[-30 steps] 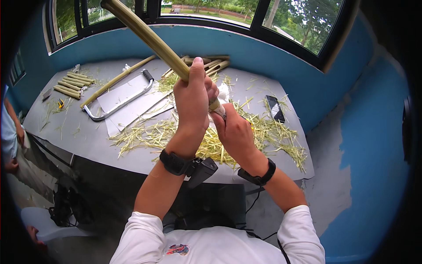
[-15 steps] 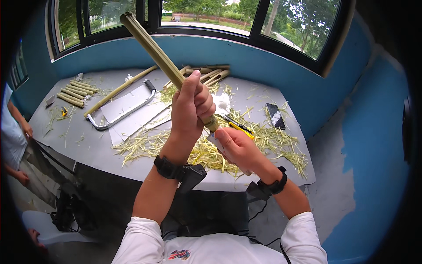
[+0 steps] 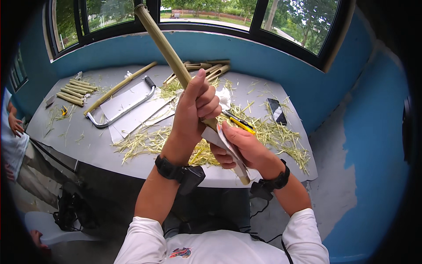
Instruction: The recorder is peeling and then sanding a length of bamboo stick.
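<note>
A long bamboo tube (image 3: 165, 46) slants from its far end by the window down toward my body. My left hand (image 3: 198, 101) wraps round its middle, thumb lying along it. Lower down, my right hand (image 3: 244, 147) grips a folded whitish-grey sheet (image 3: 220, 140) that lies round the tube's near part; whether it is paper or sandpaper I cannot tell. The tube's near end (image 3: 245, 179) pokes out below the sheet. Pale shavings (image 3: 145, 143) lie scattered on the table under both hands.
On the grey table (image 3: 83, 141) lie a bow saw (image 3: 150, 82), a bamboo pole (image 3: 121, 87), short bamboo pieces (image 3: 72, 93), cut tubes (image 3: 217, 70), white sheets (image 3: 149, 115), a yellow utility knife (image 3: 243, 126) and a phone (image 3: 276, 111). Another person (image 3: 15, 145) stands at left.
The bamboo's far end has swung to the right. My right hand has shifted slightly right, and more of the folded sheet shows. The other person's hand at left has moved.
</note>
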`<state>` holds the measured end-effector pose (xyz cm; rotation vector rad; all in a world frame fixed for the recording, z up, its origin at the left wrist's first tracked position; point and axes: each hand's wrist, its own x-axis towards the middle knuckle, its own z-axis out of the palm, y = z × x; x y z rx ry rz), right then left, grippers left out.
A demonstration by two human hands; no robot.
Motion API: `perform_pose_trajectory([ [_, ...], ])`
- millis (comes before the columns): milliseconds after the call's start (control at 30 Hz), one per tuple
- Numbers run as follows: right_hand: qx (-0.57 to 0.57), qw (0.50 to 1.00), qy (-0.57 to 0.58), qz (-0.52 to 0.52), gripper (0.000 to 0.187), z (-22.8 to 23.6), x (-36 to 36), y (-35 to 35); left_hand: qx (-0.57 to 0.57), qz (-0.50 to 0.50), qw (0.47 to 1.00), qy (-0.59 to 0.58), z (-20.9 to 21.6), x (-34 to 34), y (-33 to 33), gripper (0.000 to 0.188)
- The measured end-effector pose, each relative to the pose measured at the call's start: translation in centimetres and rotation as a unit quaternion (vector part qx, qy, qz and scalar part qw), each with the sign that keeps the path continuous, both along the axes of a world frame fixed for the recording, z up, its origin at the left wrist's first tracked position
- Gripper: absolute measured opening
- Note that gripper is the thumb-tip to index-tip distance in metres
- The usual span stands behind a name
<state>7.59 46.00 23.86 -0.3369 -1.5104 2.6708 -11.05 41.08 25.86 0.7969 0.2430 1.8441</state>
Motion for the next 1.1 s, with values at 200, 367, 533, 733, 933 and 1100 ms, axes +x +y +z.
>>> perform_pose_trajectory([
  [200,0.109,0.993,0.007,0.038,0.043,-1.3,2.5,1.4,0.003,0.043,0.999,-0.004,0.8,-1.2,-0.1,0.042],
  [367,0.322,0.942,-0.020,-0.094,0.038,-1.7,1.8,1.0,-0.063,0.149,0.987,0.017,0.3,0.1,0.5,0.045],
  [533,0.581,0.788,-0.015,-0.205,0.037,0.1,-0.9,-0.6,-0.116,0.209,0.970,0.036,-0.8,2.2,0.8,0.049],
  [733,0.451,0.886,-0.027,-0.109,0.038,-1.3,1.7,1.1,-0.066,0.165,0.984,-0.004,-0.4,-0.5,0.5,0.045],
  [933,0.413,0.900,-0.017,-0.135,0.041,-1.5,0.9,1.4,-0.088,0.172,0.981,0.024,-0.6,2.1,0.5,0.045],
  [1100,0.510,0.844,0.010,-0.167,0.042,-0.5,-0.4,0.9,-0.094,0.199,0.974,0.049,-0.2,2.2,0.2,0.047],
])
